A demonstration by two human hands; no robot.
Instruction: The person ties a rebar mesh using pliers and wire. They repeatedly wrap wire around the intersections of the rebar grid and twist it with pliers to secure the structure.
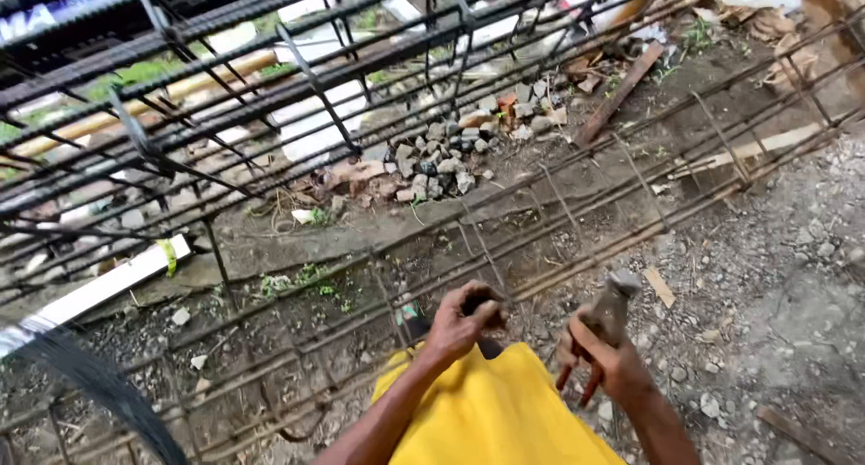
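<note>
Pincers (605, 325): held upright in the right hand (605, 357); grey metal head uppermost, red-orange handles projecting below the palm. Located at lower centre-right of the head view, just above the lower rebar cage (559, 222).
Right hand fingers: closed together around the handles; grip is seen to be firm.
Left hand (461, 321): placed on the bars of the lower cage, just left of the pincers. Fingers (482, 314) curled shut, apparently pinching something thin at a bar crossing; what is pinched is too small to be identified.
Yellow garment (491, 411): seen between and below both forearms, at the bottom edge.
Lower rebar cage: long rusty bars laid on the ground, running from lower left to upper right, crossed by thinner stirrups at intervals.
Upper rebar cage (180, 95): a second, darker bundle of bars noted across the top left, nearer the camera, with bent stirrups.
Ground (775, 294): bare soil and grey gravel, with small weeds.
Rubble pile (450, 150): broken bricks and stones heaped beyond the lower cage, well apart from the hands.
White board (108, 285): lying at left on the soil.
Timber scrap (622, 91): lying at an angle at upper right.
Dark wire coil (99, 384): curved strands recorded at lower left.
</note>
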